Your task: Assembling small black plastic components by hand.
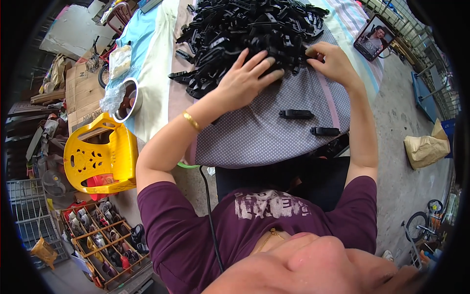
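Note:
A large heap of black plastic parts (pixel 249 24) covers the far half of the cloth-covered table (pixel 235 142). My left hand (pixel 247 81) lies over the near edge of the heap, its fingers spread and touching the parts. At the heap's right edge, my right hand (pixel 335 61) has its fingers curled with thumb and forefinger close together; whatever is between them is too small to make out. Nearer to me, two separate black parts lie on the cloth: one long piece (pixel 296 114) near the middle and another piece (pixel 325 131) closer to the front edge.
On the table's right stands a phone (pixel 374 36) with a lit screen. A white-rimmed bowl (pixel 128 100) and a yellow plastic chair (pixel 125 157) are on the left. A black cable (pixel 209 210) hangs down in front of me. A brown paper sack (pixel 426 149) sits on the right-hand floor.

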A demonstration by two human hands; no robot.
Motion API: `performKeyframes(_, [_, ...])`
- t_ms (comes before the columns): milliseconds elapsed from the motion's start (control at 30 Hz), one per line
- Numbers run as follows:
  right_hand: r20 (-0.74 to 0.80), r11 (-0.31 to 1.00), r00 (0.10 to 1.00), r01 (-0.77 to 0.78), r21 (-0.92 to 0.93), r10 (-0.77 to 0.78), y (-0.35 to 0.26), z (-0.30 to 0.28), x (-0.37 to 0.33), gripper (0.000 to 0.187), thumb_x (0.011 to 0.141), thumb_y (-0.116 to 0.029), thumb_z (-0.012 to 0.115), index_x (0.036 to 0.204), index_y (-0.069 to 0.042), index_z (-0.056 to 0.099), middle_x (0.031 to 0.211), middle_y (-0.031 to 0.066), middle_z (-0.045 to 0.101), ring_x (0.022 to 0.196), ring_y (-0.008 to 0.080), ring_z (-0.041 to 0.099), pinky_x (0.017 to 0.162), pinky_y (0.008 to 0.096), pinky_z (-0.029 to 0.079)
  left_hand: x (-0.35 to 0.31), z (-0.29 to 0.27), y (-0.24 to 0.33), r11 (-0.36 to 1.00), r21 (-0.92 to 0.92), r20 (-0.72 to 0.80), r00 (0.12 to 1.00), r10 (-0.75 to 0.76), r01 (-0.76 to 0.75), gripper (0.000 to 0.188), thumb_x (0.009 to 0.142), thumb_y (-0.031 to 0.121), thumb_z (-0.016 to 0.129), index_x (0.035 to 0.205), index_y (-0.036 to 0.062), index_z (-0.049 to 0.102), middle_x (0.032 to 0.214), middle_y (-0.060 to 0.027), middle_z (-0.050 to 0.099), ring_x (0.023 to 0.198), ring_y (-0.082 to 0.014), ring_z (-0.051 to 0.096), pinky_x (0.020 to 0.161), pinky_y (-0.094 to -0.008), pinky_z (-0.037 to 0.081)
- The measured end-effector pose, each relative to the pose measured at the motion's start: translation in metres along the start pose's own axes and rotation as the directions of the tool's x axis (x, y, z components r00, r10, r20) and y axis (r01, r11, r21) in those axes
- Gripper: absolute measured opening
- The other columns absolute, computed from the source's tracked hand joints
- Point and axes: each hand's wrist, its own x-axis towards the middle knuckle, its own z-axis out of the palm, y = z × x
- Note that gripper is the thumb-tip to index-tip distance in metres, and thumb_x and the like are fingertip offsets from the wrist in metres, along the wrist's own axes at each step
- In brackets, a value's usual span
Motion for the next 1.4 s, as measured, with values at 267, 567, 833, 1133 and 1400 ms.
performKeyframes(267, [-0.105, 0.989, 0.991, -0.096, -0.114, 0.084, 0.013, 0.001, -0.01, 0.028, 0.078, -0.026, 0.068, 0.091, -0.001, 0.065, 0.085, 0.0123, 0.065, 0.073, 0.0248, 0.061, 0.067, 0.0335, 0.048, 0.017, 0.001, 0.003, 0.991, -0.109, -0.147, 0.985, -0.094, 0.079, 0.034, 0.075, 0.013, 0.064, 0.109, 0.0195, 0.063, 0.109, -0.0013, 0.06, 0.112, -0.022, 0.047, 0.098, -0.0467, 0.031])
performKeyframes(567, [-0.147, 0.984, 0.979, -0.153, -0.092, 0.139, 0.018, 0.027, 0.006, 0.034, 0.073, -0.027, 0.069, 0.091, 0.001, 0.063, 0.086, 0.0142, 0.064, 0.079, 0.0282, 0.061, 0.071, 0.0346, 0.049, 0.031, -0.012, 0.035, 0.819, -0.545, -0.279, 0.882, -0.38, 0.18, 0.037, 0.07, -0.003, 0.068, 0.104, 0.005, 0.059, 0.086, -0.0074, 0.06, 0.083, -0.0234, 0.055, 0.073, -0.0308, 0.046])
performKeyframes(833, [-0.22, 0.964, 0.947, -0.198, 0.18, 0.235, -0.009, 0.012, -0.002, 0.027, 0.078, -0.014, 0.066, 0.1, 0.001, 0.061, 0.084, 0.0066, 0.062, 0.074, 0.0132, 0.06, 0.067, 0.0269, 0.049, 0.02, -0.034, 0.032, 0.166, -0.928, 0.157, 0.753, -0.639, 0.334, 0.027, 0.077, 0.008, 0.073, 0.097, -0.0029, 0.059, 0.078, -0.005, 0.061, 0.065, -0.0083, 0.059, 0.058, -0.0211, 0.049])
performKeyframes(1133, [-0.214, 0.869, 0.973, 0.178, 0.461, -0.085, -0.096, 0.015, -0.032, 0.033, 0.077, 0.002, 0.068, 0.109, 0.003, 0.059, 0.1, 0.0101, 0.065, 0.095, 0.0176, 0.063, 0.085, 0.0284, 0.05, 0.014, -0.024, 0.031, -0.482, -0.832, 0.54, 0.606, -0.584, 0.276, 0.021, 0.087, 0.015, 0.063, 0.095, -0.0043, 0.06, 0.08, -0.0077, 0.063, 0.068, -0.0148, 0.064, 0.063, -0.0235, 0.056])
performKeyframes(1400, [-0.211, 0.918, 0.973, 0.171, 0.358, -0.099, -0.085, 0.024, -0.034, 0.026, 0.074, 0.002, 0.07, 0.1, 0.002, 0.065, 0.099, 0.0114, 0.068, 0.095, 0.0221, 0.065, 0.083, 0.0299, 0.051, 0.01, -0.023, 0.032, -0.515, -0.826, 0.478, 0.766, -0.43, 0.227, 0.029, 0.088, 0.014, 0.062, 0.11, -0.0033, 0.06, 0.095, -0.0087, 0.065, 0.085, -0.0121, 0.063, 0.075, -0.0227, 0.052])
